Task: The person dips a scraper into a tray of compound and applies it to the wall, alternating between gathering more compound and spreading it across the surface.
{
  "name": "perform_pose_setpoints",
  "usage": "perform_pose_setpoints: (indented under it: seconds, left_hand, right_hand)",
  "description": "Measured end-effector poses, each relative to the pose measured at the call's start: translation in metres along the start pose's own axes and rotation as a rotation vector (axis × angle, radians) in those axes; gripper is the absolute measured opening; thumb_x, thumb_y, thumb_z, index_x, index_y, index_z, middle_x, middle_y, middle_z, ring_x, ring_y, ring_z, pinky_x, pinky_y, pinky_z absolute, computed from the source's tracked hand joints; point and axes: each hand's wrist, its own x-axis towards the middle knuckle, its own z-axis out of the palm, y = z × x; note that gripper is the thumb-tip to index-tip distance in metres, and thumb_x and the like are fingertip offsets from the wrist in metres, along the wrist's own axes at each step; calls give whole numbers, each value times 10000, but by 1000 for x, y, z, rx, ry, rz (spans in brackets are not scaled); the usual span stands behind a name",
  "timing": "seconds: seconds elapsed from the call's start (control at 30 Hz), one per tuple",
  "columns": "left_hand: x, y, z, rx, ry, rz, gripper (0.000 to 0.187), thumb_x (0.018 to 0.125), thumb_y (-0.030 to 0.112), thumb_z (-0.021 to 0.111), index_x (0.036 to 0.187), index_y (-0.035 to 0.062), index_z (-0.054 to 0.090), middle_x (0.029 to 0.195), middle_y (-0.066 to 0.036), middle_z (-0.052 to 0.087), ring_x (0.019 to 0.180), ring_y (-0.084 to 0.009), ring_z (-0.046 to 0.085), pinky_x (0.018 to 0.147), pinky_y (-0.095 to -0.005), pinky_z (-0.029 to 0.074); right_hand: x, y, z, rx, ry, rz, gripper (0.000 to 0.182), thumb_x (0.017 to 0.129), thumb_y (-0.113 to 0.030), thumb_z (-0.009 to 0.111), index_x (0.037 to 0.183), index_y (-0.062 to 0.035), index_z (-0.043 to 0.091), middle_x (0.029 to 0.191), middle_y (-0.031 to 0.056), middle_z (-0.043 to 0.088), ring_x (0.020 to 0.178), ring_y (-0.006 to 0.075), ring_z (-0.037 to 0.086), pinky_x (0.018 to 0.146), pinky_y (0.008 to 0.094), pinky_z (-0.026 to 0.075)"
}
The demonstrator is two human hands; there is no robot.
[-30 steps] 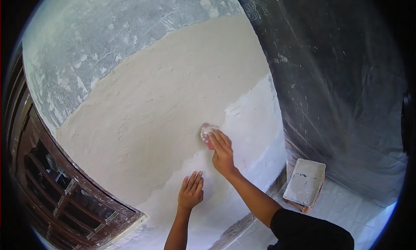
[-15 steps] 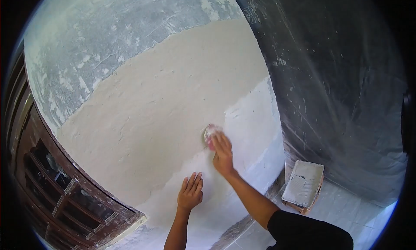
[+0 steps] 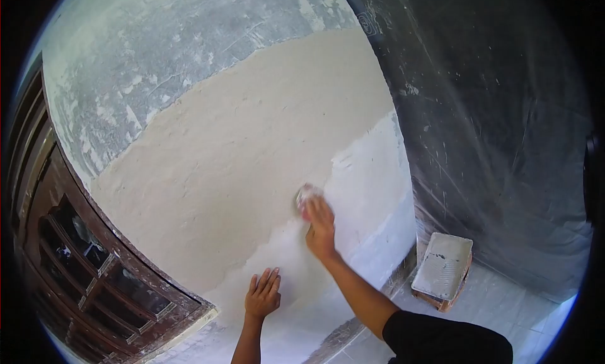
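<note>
Sanding pad [image 3: 305,196] under our right hand [image 3: 320,224], pressed on wall [image 3: 239,150] at white patch edge | left hand [image 3: 263,293] flat, splayed, empty | risk: uneven pressure may gouge plaster, pad may slip

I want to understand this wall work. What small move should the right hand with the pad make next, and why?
Probably slide the pad a little to the left, onto the rough beige patch. The right hand presses it just at the border where the smoother white area ends. The left hand lies flat on the wall below, as a brace.
</note>
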Motion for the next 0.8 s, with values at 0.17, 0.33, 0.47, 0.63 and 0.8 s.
perform_pose_setpoints:
  seconds: [0.17, 0.33, 0.47, 0.63, 0.8]
  left_hand:
    - [-3, 1, 4, -4, -7, -11, 426, 762, 162, 588, 1179, 113, 661, 1438, -20, 596, 1407, -211, 477, 1226, -480, 203]
    - [0, 1, 2, 33, 2, -4, 422, 761, 167, 587, 1173, 116, 663, 1430, -14, 604, 1397, -207, 488, 1217, -480, 219]
    - [-2, 2, 1, 24, 13, -13, 425, 766, 172, 584, 1180, 119, 662, 1430, -11, 604, 1398, -201, 487, 1212, -484, 230]
    - [-4, 1, 7, 4, 20, -7, 437, 765, 173, 585, 1192, 122, 661, 1425, -7, 608, 1402, -199, 484, 1216, -487, 229]
    - [-1, 1, 4, -4, 27, -21, 425, 757, 157, 586, 1172, 120, 675, 1416, -8, 615, 1404, -199, 481, 1220, -487, 225]
  right_hand:
    - [-75, -40, -7, 146, -217, -46, 483, 810, 161, 520, 1253, 29, 660, 1353, 232, 603, 1314, 393, 535, 1122, 495, 375]
    - [1, -12, -12, 34, 40, -76, 548, 778, 196, 492, 1288, 48, 629, 1334, 241, 617, 1300, 413, 549, 1110, 483, 395]
    - [19, -8, 9, 21, 19, -4, 591, 781, 185, 513, 1338, 13, 605, 1399, 233, 571, 1348, 404, 499, 1141, 483, 356]
    - [-65, -61, 0, 204, -298, -162, 488, 818, 151, 526, 1267, 11, 655, 1374, 208, 599, 1327, 362, 537, 1128, 511, 366]
    - [-21, -6, -11, 206, -38, -76, 553, 802, 164, 506, 1332, 34, 602, 1379, 229, 589, 1337, 381, 524, 1130, 497, 378]
